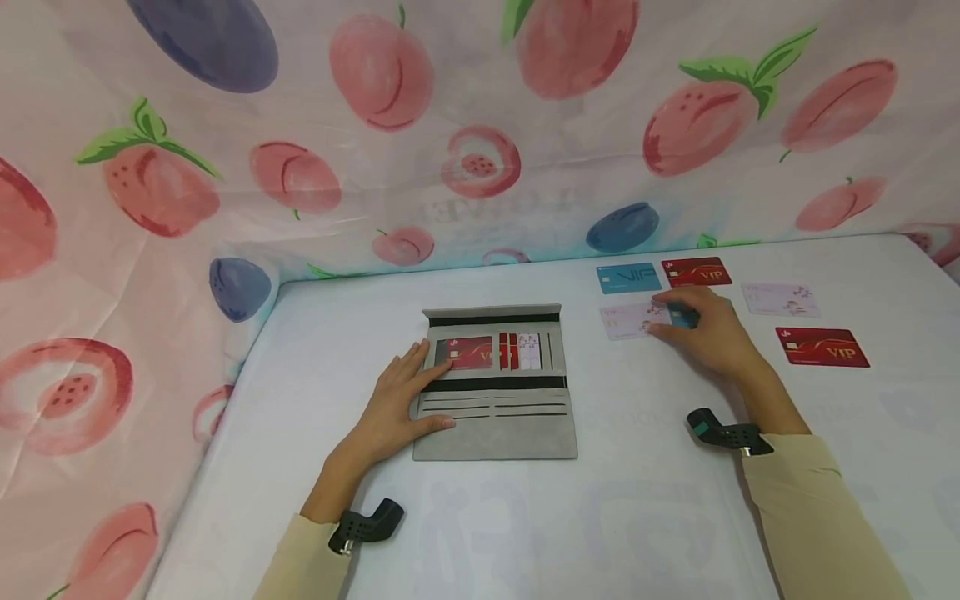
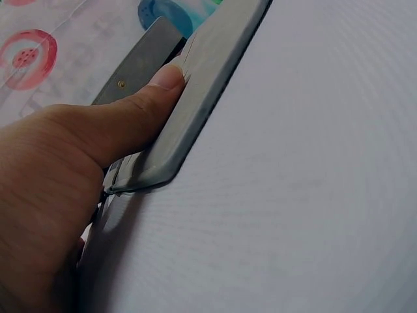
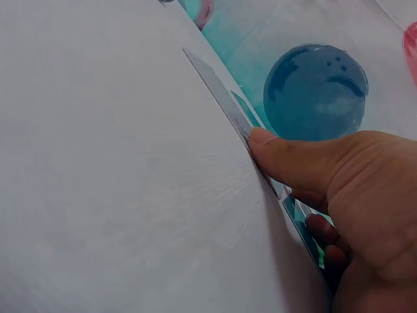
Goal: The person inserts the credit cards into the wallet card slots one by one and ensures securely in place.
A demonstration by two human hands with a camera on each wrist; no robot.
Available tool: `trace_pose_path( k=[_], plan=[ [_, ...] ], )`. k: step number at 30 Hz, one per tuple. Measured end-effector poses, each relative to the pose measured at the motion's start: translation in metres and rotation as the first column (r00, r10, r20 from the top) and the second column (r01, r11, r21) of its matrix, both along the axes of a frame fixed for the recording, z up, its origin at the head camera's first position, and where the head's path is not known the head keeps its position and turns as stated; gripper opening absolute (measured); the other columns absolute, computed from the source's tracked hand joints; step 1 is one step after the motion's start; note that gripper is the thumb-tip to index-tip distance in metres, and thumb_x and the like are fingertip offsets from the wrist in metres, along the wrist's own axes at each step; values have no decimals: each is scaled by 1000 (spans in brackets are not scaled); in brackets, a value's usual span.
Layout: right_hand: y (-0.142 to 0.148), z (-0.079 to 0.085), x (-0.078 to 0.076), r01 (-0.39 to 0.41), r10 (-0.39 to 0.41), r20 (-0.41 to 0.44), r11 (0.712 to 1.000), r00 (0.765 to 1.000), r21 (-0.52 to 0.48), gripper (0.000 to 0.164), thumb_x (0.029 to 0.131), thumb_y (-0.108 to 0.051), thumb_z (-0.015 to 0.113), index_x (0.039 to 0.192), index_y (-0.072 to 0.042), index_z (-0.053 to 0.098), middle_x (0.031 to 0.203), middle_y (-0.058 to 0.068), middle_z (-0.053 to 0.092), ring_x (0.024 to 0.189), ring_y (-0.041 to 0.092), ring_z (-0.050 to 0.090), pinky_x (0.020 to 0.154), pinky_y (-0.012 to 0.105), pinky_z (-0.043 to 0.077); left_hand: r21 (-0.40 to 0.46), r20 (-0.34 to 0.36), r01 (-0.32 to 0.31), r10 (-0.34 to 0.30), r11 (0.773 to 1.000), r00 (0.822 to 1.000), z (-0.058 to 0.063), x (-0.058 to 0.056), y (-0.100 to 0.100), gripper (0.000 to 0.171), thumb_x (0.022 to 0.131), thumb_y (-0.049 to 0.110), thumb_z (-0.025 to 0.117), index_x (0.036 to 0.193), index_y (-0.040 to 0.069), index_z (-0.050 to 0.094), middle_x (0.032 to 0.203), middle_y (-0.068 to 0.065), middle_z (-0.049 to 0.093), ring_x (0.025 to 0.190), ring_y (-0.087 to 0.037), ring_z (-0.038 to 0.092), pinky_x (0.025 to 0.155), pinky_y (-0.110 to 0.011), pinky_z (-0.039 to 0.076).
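Note:
A grey wallet (image 1: 495,437) lies unfolded on the white table, with a red VIP card (image 1: 471,353) in its window and narrow strips of red and pink cards showing beside it. My left hand (image 1: 397,398) rests on its left side, fingers spread; the left wrist view shows the thumb (image 2: 166,78) on the wallet's face. Over at the right, my right hand (image 1: 705,329) pinches a pale pink card (image 1: 630,321) at its right end, thumb on the near edge. A blue card (image 1: 682,315) is partly hidden beneath that hand.
Behind the right hand lie a blue VIP card (image 1: 628,278) and a red VIP card (image 1: 696,271). Farther right are another pale pink card (image 1: 782,300) and a red VIP card (image 1: 822,347). A fruit-printed cloth (image 1: 375,183) rises along the table's back and left edges.

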State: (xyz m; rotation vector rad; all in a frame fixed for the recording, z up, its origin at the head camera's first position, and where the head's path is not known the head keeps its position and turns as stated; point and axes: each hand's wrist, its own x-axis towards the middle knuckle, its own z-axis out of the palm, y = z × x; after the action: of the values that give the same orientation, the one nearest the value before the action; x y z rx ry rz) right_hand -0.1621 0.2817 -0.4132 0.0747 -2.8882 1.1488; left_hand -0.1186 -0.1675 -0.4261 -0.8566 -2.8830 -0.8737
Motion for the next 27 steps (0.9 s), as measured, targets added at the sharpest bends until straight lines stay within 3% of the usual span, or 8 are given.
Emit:
trace_pose_path(
  k=[13,23,27],
  plan=[
    [-6,3,0,-65,70,-30,989,997,133,49,90,-29,67,133,-10,56,140,24,39,125,50,29,94,73,27,-2,6,2,-2,1000,1000,1,0,0,76,77,38,78,142,14,48,155,-18,21,144,-31,12,114,-51,6],
    [-9,6,-2,-99,92,46,978,995,186,50,92,-26,64,139,-14,51,145,23,32,128,49,19,95,76,17,2,3,11,-11,1000,1000,0,-1,-1,75,78,39,77,143,14,48,155,-19,21,144,-32,11,114,-52,7],
    [-9,6,-2,-95,88,47,979,995,180,50,92,-27,65,139,-13,50,141,25,32,126,49,21,93,75,21,0,2,12,-12,1000,1000,0,-1,-1,75,78,39,77,143,15,47,155,-19,21,144,-32,12,114,-52,7]
  ],
)
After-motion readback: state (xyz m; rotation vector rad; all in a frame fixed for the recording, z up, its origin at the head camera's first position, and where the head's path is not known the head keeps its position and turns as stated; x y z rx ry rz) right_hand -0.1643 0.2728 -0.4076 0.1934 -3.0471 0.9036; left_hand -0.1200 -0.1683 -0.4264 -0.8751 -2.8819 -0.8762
